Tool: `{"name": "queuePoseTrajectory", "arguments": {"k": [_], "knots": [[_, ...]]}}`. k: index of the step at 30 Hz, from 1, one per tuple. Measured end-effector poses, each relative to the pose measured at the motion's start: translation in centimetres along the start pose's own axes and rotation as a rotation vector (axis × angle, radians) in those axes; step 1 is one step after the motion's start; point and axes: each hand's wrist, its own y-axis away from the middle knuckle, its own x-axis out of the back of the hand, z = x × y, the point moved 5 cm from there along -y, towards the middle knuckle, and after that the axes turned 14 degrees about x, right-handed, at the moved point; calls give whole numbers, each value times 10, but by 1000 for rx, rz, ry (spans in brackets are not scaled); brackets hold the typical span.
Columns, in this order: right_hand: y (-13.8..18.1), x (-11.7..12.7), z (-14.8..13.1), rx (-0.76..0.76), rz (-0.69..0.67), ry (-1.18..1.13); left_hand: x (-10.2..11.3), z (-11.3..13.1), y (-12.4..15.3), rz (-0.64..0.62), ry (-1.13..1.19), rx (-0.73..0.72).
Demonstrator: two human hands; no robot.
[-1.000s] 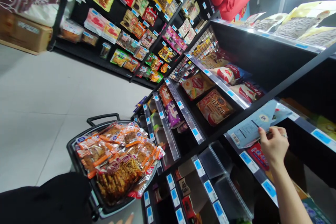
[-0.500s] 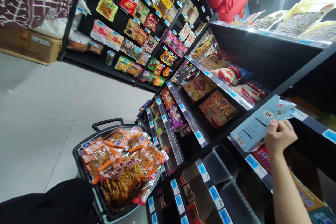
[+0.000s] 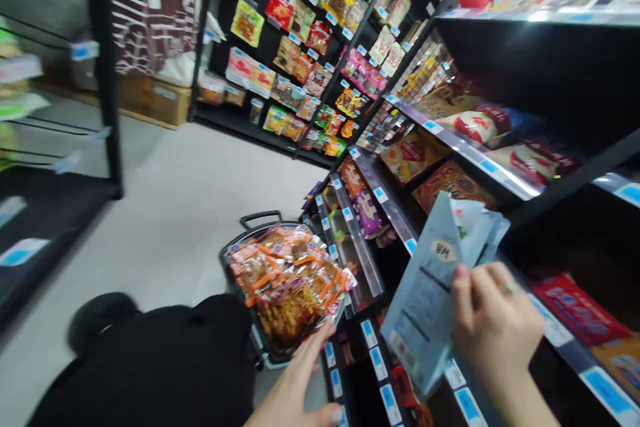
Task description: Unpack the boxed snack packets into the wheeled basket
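Observation:
In my right hand [image 3: 495,317] are light blue packets [image 3: 425,300], at least two of them, pinched between thumb and fingers in front of the shelves. The front one shows printed text and a barcode. My left hand [image 3: 297,387] is low in the middle with its fingers stretched out and nothing in it. Its fingertips lie near the front edge of a dark-rimmed shopping basket [image 3: 233,280]; whether they touch it I cannot tell. Clear and orange snack packets [image 3: 295,260] fill the basket, with a bag of brown snacks [image 3: 287,313] on the near side.
Black shelves with blue-and-white price tags [image 3: 380,195] run along my right side, holding red bags [image 3: 580,307] and other packets. Hanging snack bags fill a rack [image 3: 255,121] at the back. Another rack [image 3: 107,80] stands on the left, beyond grey floor [image 3: 180,213].
My right hand has brought the light blue packets off the shelf, leftward and closer. My left hand has come into view near the basket. The view has swung left.

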Motion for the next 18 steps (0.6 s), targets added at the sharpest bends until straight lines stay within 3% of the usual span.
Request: {"name": "queuePoseTrajectory", "arguments": {"k": [2,4,8,11,13,16,18], "knots": [[15,-6,-52,38,14,-69,0,8,8,-32,123,-59],[29,-13,-90,-8,26,-171,-2,12,12,24,72,-22],[50,-24,-130,-109,74,-488,-5,19,14,180,-38,116],[63,-30,-123,-212,97,-720,-6,24,15,196,-63,162],[73,-37,-103,-379,52,-776,-6,26,16,189,-85,172],[90,-52,-71,-690,-168,-637,-8,25,14,178,-160,154],[101,-63,-57,-803,-350,-544,-10,23,12,173,-236,146]]}}
